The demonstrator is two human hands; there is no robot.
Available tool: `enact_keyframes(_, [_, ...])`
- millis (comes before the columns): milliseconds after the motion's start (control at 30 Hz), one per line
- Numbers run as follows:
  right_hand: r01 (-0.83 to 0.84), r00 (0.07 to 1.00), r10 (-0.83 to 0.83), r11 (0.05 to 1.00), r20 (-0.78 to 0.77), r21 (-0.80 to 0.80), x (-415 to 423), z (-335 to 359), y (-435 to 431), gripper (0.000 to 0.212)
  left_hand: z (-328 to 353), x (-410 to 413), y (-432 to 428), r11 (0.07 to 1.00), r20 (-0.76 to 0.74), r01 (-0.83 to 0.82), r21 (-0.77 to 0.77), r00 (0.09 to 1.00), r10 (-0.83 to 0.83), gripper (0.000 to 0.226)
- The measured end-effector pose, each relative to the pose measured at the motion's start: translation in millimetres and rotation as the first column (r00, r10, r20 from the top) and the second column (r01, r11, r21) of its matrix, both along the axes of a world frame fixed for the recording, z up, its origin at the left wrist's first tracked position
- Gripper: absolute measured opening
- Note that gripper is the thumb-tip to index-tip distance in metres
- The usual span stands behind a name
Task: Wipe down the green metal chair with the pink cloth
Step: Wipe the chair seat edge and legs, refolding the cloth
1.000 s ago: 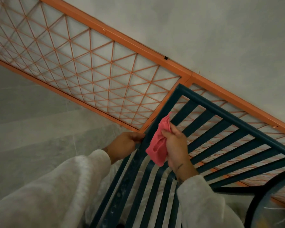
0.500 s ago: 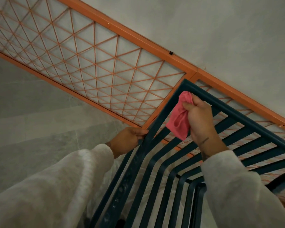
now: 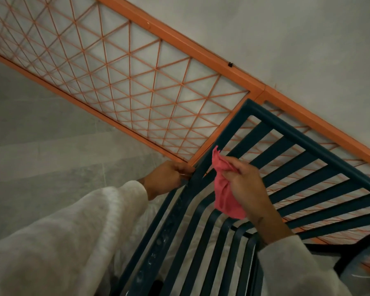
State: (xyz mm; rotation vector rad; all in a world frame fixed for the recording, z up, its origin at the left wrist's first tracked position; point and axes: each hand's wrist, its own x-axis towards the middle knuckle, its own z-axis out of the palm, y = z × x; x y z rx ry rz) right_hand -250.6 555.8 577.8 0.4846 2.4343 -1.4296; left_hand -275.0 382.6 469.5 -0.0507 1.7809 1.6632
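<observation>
Dark green slatted metal chair (image 3: pixel 312 144) stands against an orange metal lattice panel (image 3: pixel 137 86). Left hand (image 3: pixel 169 178) is curled round the chair's side rail, below its upper corner. Right hand (image 3: pixel 247 184) pinches a bunched pink cloth (image 3: pixel 224 197), which hangs over the slats just inside that rail; contact with the metal unclear. Both arms in white fuzzy sleeves (image 3: pixel 73 242).
</observation>
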Motion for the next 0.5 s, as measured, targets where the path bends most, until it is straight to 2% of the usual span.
enact_keyframes(67, [-0.104, 0.982, 0.117, 0.990, -0.150, 0.094, -7.4, 14.0, 0.0, 0.038, -7.7, 3.6, -3.8, 1.000, 0.062, -0.027, 0.012, 0.998, 0.026, 0.036])
enact_keyframes(100, [-0.169, 0.933, 0.218, 0.968, -0.287, 0.187, -14.2, 19.1, -1.2, 0.041, -11.8, 6.5, -6.7, 0.999, 0.095, -0.030, 0.018, 0.995, 0.028, 0.031])
enact_keyframes(133, [-0.238, 0.833, 0.372, 0.909, -0.410, 0.342, -23.0, 22.4, -3.1, 0.044, -15.7, 9.3, -9.2, 0.999, 0.120, -0.025, 0.023, 0.992, 0.023, 0.029])
enact_keyframes(167, [-0.258, 0.700, 0.549, 0.790, -0.456, 0.555, -32.3, 22.6, -5.6, 0.045, -19.7, 12.7, -12.8, 0.999, 0.140, -0.023, 0.023, 0.990, 0.019, 0.028])
enact_keyframes(200, [-0.227, 0.589, 0.704, 0.616, -0.397, 0.754, -41.2, 22.9, -9.0, 0.046, -22.9, 15.6, -15.5, 0.999, 0.158, -0.025, 0.030, 0.987, 0.020, 0.028])
enact_keyframes(233, [-0.213, 0.565, 0.789, 0.420, -0.240, 0.882, -49.2, 20.8, -10.9, 0.047, -25.6, 18.2, -17.7, 0.998, 0.178, -0.035, 0.051, 0.984, 0.026, 0.029])
enact_keyframes(300, [-0.261, 0.657, 0.748, 0.108, 0.095, 0.959, -56.7, 12.6, -17.2, 0.048, -29.6, 21.7, -21.0, 0.995, 0.214, -0.054, 0.087, 0.976, 0.034, 0.030])
enact_keyframes(367, [-0.339, 0.680, 0.658, -0.109, 0.323, 0.935, -51.6, -2.1, -22.1, 0.042, -32.4, 24.3, -23.2, 0.996, 0.227, -0.048, 0.081, 0.973, 0.029, 0.029])
enact_keyframes(400, [-0.367, 0.671, 0.638, -0.155, 0.377, 0.917, -45.6, -8.9, -25.2, 0.039, -34.3, 25.4, -24.4, 0.995, 0.229, -0.047, 0.082, 0.973, 0.027, 0.029])
enact_keyframes(433, [-0.386, 0.663, 0.638, -0.157, 0.392, 0.909, -40.0, -14.3, -28.5, 0.036, -36.0, 26.4, -25.6, 0.994, 0.233, -0.055, 0.090, 0.972, 0.032, 0.029])
enact_keyframes(500, [-0.432, 0.653, 0.652, -0.096, 0.385, 0.897, -28.8, -25.5, -33.7, 0.034, -37.6, 29.3, -28.0, 0.993, 0.243, -0.061, 0.098, 0.969, 0.035, 0.029])
